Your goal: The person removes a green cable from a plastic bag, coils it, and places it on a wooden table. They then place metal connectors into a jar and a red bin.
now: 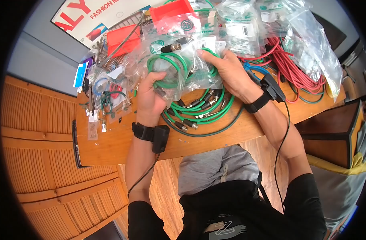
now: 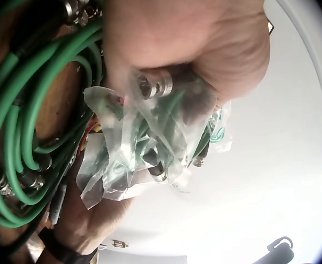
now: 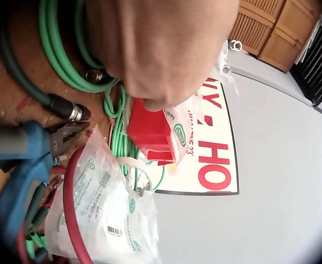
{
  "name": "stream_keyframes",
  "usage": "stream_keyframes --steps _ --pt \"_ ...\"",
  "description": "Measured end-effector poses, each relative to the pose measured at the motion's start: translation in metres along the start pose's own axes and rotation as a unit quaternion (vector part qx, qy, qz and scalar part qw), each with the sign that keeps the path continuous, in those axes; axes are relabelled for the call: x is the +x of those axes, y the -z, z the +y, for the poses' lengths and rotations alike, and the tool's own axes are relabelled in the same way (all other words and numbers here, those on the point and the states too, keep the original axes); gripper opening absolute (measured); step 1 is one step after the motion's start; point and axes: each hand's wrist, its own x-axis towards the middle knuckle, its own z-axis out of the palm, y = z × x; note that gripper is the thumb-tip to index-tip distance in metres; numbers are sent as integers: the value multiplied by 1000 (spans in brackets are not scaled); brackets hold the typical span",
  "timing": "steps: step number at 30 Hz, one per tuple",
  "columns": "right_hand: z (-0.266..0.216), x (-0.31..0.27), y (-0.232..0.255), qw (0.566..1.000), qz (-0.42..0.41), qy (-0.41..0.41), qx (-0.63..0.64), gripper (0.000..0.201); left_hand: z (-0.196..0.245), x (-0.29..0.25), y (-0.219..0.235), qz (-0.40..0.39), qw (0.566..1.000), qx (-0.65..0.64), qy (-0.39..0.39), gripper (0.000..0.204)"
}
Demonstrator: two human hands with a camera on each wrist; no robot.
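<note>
My left hand [image 1: 150, 96] grips one side of a coiled green cable [image 1: 167, 59] and a crinkled clear plastic bag [image 1: 193, 74], its thumb on top. From the other side my right hand [image 1: 227, 72] holds the same coil and bag, thumb pointing inward. A black-and-metal BNC connector [image 1: 171, 48] shows at the coil's upper side. In the left wrist view another metal connector [image 2: 155, 83] sticks out beneath the left palm, partly behind the film. Most of the right fingers are hidden behind the bag. Below both hands, more green cables [image 1: 227, 110] with several BNC connectors lie coiled on the table.
Red cable [image 1: 295, 72] lies bundled at the right beside printed plastic bags [image 1: 243, 38]. Blue-handled pliers [image 3: 34, 148] sit near the right hand. Red bins [image 1: 123, 40] and a sign [image 1: 85, 18] stand behind. Small bagged parts [image 1: 111, 94] cover the wooden table's [image 1: 115, 150] left side.
</note>
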Motion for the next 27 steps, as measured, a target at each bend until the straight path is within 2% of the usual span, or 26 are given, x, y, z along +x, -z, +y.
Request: stream_keyframes --steps 2,5,11,13,16,20,23,24,27 --pt "3 1 3 1000 -3 15 -11 43 0 -1 0 -9 1000 -10 15 38" --pt "6 1 9 985 -30 90 -141 46 0 0 5 -11 999 15 27 38" --pt "0 -1 2 983 -50 95 -148 44 -4 0 3 -34 995 97 20 43" --pt "5 -1 1 985 -21 92 -146 42 -7 -1 -8 -22 991 130 -11 44" --pt "11 3 5 977 -10 120 -178 39 -10 -1 -4 -16 986 168 14 45" --pt "20 6 12 959 34 140 -244 35 -12 -1 -10 -1 984 178 -2 43" --pt "28 4 5 983 60 95 -145 35 -13 4 -15 13 985 168 -18 43" --pt "19 2 2 980 76 63 -172 44 -14 5 -17 17 985 170 -28 43" --pt "4 -3 -10 995 50 52 -74 52 -14 7 -21 41 975 215 -50 43"
